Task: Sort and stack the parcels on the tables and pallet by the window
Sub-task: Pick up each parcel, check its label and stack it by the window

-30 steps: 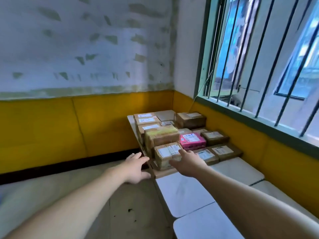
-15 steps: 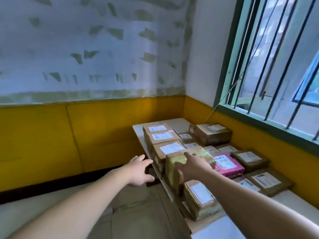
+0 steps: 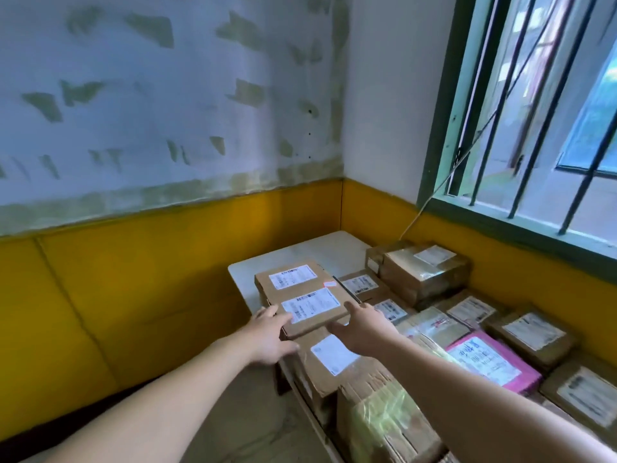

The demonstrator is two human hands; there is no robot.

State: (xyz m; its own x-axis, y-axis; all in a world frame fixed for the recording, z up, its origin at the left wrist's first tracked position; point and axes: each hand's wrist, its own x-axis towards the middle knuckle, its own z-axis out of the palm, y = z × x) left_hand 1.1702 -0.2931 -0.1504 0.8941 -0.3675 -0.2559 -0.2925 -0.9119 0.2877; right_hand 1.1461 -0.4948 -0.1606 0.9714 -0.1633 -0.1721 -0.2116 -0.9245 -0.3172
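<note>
A flat brown parcel with a white label point(image 3: 312, 309) lies on top of a stack at the left edge of the white table point(image 3: 300, 253). My left hand point(image 3: 267, 335) touches its near-left corner with fingers fairly straight. My right hand point(image 3: 364, 329) rests against its near-right corner, thumb along the front edge. A similar labelled parcel point(image 3: 290, 279) lies right behind it. Below and nearer sit a brown parcel with a white sticker point(image 3: 334, 355) and a box wrapped in yellow-green tape point(image 3: 384, 426).
To the right, several more parcels cover the surface: a pink one point(image 3: 490, 362), a taller brown box point(image 3: 424, 272) by the wall, and flat labelled ones. A barred window point(image 3: 534, 128) is above them. The yellow wall and bare floor point(image 3: 233, 412) lie on the left.
I have moved closer to the far corner. Both hands went forward from the taped box and floor side to the flat labelled parcel on the stack.
</note>
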